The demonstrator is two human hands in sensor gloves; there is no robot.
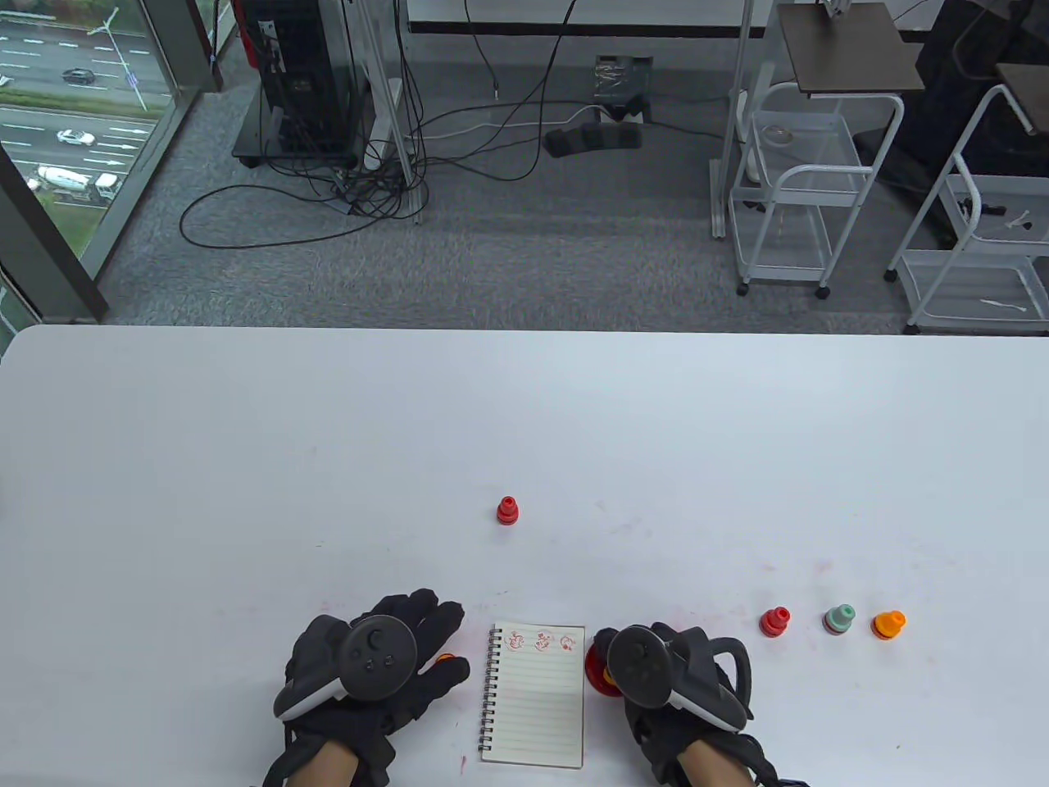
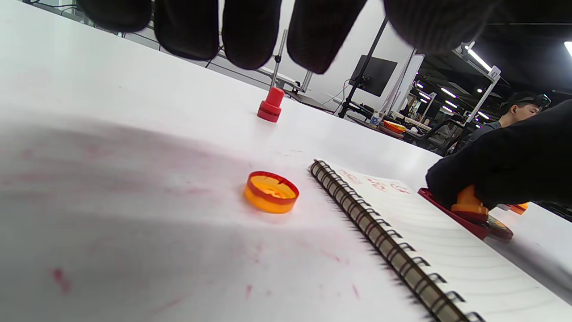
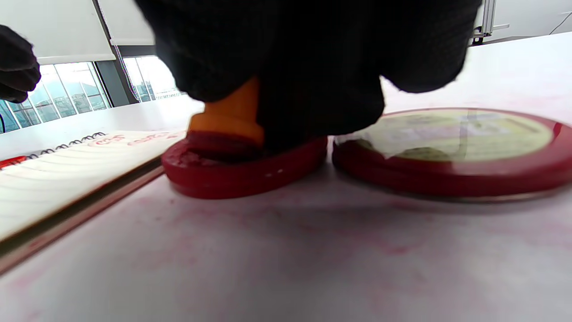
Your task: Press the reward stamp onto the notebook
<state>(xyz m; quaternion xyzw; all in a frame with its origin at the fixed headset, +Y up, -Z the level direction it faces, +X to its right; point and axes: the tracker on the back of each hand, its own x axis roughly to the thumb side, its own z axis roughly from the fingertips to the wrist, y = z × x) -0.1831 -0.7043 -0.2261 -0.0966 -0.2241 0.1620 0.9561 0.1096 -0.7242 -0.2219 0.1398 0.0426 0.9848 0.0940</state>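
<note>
White table (image 1: 246, 459) carries notebook (image 1: 533, 705), 4 stamps, orange cap (image 2: 271, 192).

Wore black knit sensor gloves on both the left hand (image 1: 385, 664) and the right hand (image 1: 672, 680), ribbed in weave across the fingers (image 2: 250, 31). Carried a dark grey tracker (image 1: 373, 656) on the back of each, rounded, with small buttons, a thumbstick and a pale grey lower shell. Showed black straps and thin black cables at the wrists.
</note>
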